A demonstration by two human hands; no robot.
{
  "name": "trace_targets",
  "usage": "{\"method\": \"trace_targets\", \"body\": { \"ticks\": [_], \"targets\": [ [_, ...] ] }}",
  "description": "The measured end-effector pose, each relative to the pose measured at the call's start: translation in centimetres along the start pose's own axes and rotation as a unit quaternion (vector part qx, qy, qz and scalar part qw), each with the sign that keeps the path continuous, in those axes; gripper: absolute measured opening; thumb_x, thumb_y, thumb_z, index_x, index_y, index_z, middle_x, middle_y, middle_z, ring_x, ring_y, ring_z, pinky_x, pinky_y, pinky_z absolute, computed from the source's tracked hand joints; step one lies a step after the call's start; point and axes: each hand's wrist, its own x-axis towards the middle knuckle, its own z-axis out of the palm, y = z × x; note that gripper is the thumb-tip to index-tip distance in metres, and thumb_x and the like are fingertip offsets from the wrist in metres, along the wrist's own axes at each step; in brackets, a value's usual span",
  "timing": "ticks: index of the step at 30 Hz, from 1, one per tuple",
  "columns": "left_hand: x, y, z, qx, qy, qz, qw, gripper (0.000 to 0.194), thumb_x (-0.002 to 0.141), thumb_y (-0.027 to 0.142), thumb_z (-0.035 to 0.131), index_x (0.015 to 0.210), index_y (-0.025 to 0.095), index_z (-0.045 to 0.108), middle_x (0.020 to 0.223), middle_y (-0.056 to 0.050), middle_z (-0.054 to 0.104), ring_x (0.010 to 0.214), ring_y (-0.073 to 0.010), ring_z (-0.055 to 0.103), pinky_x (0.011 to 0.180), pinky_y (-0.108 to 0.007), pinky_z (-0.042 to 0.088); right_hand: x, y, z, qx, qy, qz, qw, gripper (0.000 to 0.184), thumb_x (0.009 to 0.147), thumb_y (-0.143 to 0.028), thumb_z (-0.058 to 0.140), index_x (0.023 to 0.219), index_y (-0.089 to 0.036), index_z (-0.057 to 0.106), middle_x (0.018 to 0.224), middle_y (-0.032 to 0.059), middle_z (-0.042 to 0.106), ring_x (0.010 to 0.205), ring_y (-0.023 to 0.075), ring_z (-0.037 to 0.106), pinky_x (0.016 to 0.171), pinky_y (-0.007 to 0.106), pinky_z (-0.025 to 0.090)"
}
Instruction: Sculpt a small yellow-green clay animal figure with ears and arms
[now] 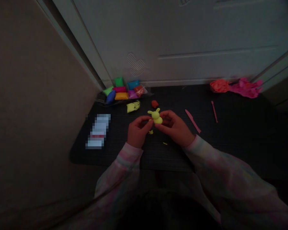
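Note:
A small yellow clay rabbit (156, 117), with a round head, two ears and a rounder body, is held upright between my two hands, just above the dark table. My left hand (138, 130) pinches it from the left with thumb and forefinger. On the other side, my right hand (175, 127) curls its fingers and thumb against the body. Beneath the hands lie a yellow clay scrap (151, 132) and a thin yellow strip (165, 143). Just behind the rabbit sits a small lump of red clay (155, 103).
An opened yellow packet (133, 106) and a clear bag of coloured clay packets (121, 95) lie back left. A blurred-out pale oblong (98, 131) is at left. To the right are a pink plastic knife (192, 121), a thin pink tool (214, 111) and crumpled orange and pink items (246, 88).

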Motion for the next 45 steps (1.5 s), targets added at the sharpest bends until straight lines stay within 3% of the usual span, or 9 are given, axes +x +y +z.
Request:
{"method": "trace_targets", "body": {
  "ticks": [10, 17, 33, 45],
  "targets": [
    [0.52, -0.79, -0.56, -0.123, -0.028, 0.034, 0.991, 0.015, 0.067, 0.026, 0.056, 0.078, 0.019, 0.063, 0.077, 0.0, 0.063, 0.064, -0.0085, 0.053, 0.054, -0.02, 0.039, 0.17, -0.09, -0.14, 0.052, 0.01, 0.048, 0.997, 0.034, 0.057, -0.025, 0.069, 0.083, -0.02, 0.047, 0.083, -0.0016, 0.057, 0.07, 0.0104, 0.058, 0.07, 0.028, 0.046],
    [0.25, -0.26, -0.28, -0.039, 0.021, 0.03, 0.999, 0.012, 0.062, 0.025, 0.062, 0.071, 0.017, 0.062, 0.072, 0.0, 0.062, 0.065, -0.0093, 0.055, 0.061, -0.021, 0.043, 0.19, -0.11, -0.05, 0.032, 0.015, 0.039, 0.999, 0.033, 0.057, -0.026, 0.069, 0.082, -0.021, 0.048, 0.08, -0.002, 0.058, 0.071, 0.0106, 0.058, 0.072, 0.029, 0.046],
    [-0.01, 0.14, -0.14, 0.019, 0.014, 0.029, 0.999, 0.02, 0.061, 0.028, 0.063, 0.077, 0.016, 0.063, 0.079, -0.001, 0.064, 0.067, -0.0099, 0.057, 0.061, -0.021, 0.045, 0.24, 0.11, -0.2, 0.02, 0.023, 0.026, 0.999, 0.032, 0.058, -0.025, 0.069, 0.082, -0.02, 0.048, 0.084, -0.0005, 0.059, 0.076, 0.0119, 0.058, 0.075, 0.03, 0.046],
    [0.01, -0.12, -0.17, 0.065, 0.025, 0.05, 0.996, 0.018, 0.063, 0.03, 0.061, 0.074, 0.016, 0.063, 0.074, -0.001, 0.063, 0.061, -0.01, 0.056, 0.056, -0.022, 0.044, 0.26, 0.24, -0.18, 0.026, 0.026, 0.023, 0.999, 0.032, 0.057, -0.026, 0.07, 0.081, -0.021, 0.049, 0.079, -0.0021, 0.058, 0.074, 0.0112, 0.058, 0.072, 0.029, 0.047]
  ]
}}
